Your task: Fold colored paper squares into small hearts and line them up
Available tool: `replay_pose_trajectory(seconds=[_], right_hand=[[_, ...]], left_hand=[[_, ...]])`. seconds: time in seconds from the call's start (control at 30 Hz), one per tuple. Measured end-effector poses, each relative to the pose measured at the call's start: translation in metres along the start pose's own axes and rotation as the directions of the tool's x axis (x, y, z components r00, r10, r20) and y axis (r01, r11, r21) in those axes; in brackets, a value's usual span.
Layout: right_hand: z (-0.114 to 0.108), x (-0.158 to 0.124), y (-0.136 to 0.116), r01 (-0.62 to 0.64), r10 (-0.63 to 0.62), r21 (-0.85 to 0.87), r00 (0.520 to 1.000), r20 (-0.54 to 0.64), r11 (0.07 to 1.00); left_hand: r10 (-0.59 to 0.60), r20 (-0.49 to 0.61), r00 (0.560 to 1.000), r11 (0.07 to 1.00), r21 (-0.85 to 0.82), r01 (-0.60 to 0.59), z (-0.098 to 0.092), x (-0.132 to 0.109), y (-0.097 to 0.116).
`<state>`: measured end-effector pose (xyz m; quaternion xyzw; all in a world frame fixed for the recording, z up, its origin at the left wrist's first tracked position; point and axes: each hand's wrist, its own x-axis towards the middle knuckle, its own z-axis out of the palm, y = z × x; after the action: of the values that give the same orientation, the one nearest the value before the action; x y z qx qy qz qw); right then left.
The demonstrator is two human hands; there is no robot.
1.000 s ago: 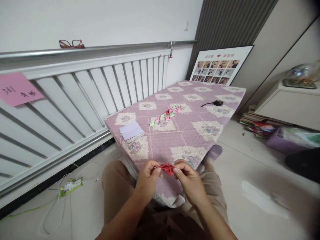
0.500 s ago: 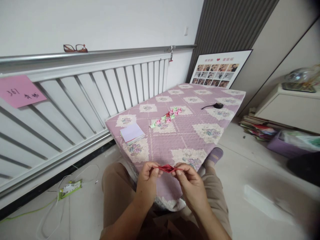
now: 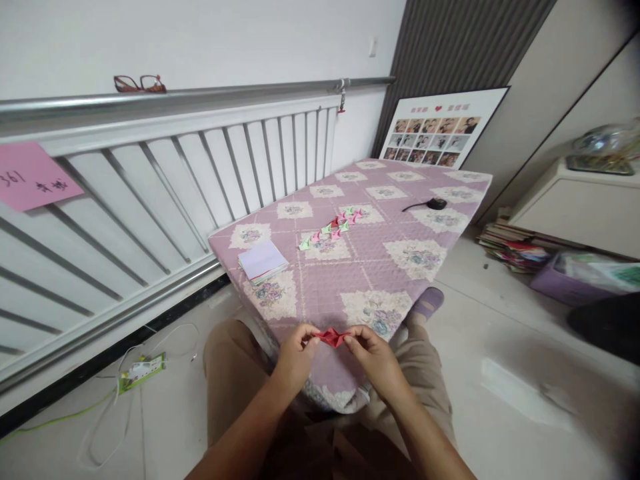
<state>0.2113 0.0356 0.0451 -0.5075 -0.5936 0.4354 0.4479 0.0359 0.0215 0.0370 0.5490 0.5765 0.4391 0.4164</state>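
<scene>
A small folded red paper piece [image 3: 331, 337] is pinched between both my hands just in front of the near corner of the table [image 3: 370, 267], which has a purple floral cloth. My left hand [image 3: 296, 357] grips its left end with fingers closed. My right hand [image 3: 374, 357] grips its right end the same way. On the table lie a stack of square paper sheets [image 3: 263, 261] and a row of several small folded pink, green and red pieces [image 3: 333, 229].
A black corded object [image 3: 434, 204] lies near the table's far right edge. A white slatted rail [image 3: 165, 167] runs along the left, with red glasses [image 3: 139, 83] on top and a pink note [image 3: 31, 177]. Books [image 3: 510, 248] and a purple bin [image 3: 565, 285] sit on the floor at right.
Both hands keep their pinch on the red piece; it has been pressed and stretched flatter between them. The view has shifted slightly up and down.
</scene>
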Motion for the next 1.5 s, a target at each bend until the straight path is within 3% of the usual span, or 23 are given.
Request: replay_pose_trajectory(seconds=[0.13, 0.23, 0.4, 0.53, 0.67, 1.0, 1.13, 1.33, 1.5], right_hand=[[-0.002, 0.001, 0.024, 0.045, -0.042, -0.177, 0.999, 0.023, 0.983], [-0.003, 0.001, 0.039, 0.118, -0.113, -0.318, 0.993, 0.035, 0.941], [-0.010, 0.003, 0.039, 0.256, -0.256, -0.424, 0.965, 0.058, 0.869], [-0.009, 0.004, 0.024, 0.365, -0.321, -0.506, 0.931, 0.175, 0.782], [0.002, 0.008, 0.016, 0.377, -0.269, -0.600, 0.926, 0.266, 0.705], [0.022, 0.019, 0.001, 0.255, 0.023, -0.813, 0.950, 0.312, 0.524], [0.026, 0.022, -0.004, 0.237, 0.076, -0.838, 0.947, 0.312, 0.491], [0.024, 0.022, -0.003, 0.213, 0.093, -0.827, 0.949, 0.303, 0.521], [-0.004, 0.021, 0.007, 0.196, -0.033, -0.622, 0.964, 0.264, 0.758]], left_hand=[[0.102, 0.112, 0.988, 0.940, 0.315, -0.133, 0.003, 0.005, -0.013], [0.124, 0.184, 0.975, 0.868, 0.455, -0.196, 0.006, 0.007, -0.018], [0.103, 0.222, 0.970, 0.813, 0.543, -0.211, 0.006, 0.008, -0.021], [0.107, 0.231, 0.967, 0.808, 0.547, -0.220, 0.007, 0.009, -0.022], [0.086, 0.221, 0.971, 0.798, 0.568, -0.200, 0.008, 0.010, -0.022], [0.078, 0.242, 0.967, 0.792, 0.574, -0.208, 0.008, 0.012, -0.022], [0.061, 0.240, 0.969, 0.787, 0.585, -0.195, 0.008, 0.013, -0.022], [0.047, 0.239, 0.970, 0.781, 0.597, -0.185, 0.009, 0.012, -0.023], [0.059, 0.245, 0.968, 0.778, 0.596, -0.198, 0.008, 0.011, -0.021]])
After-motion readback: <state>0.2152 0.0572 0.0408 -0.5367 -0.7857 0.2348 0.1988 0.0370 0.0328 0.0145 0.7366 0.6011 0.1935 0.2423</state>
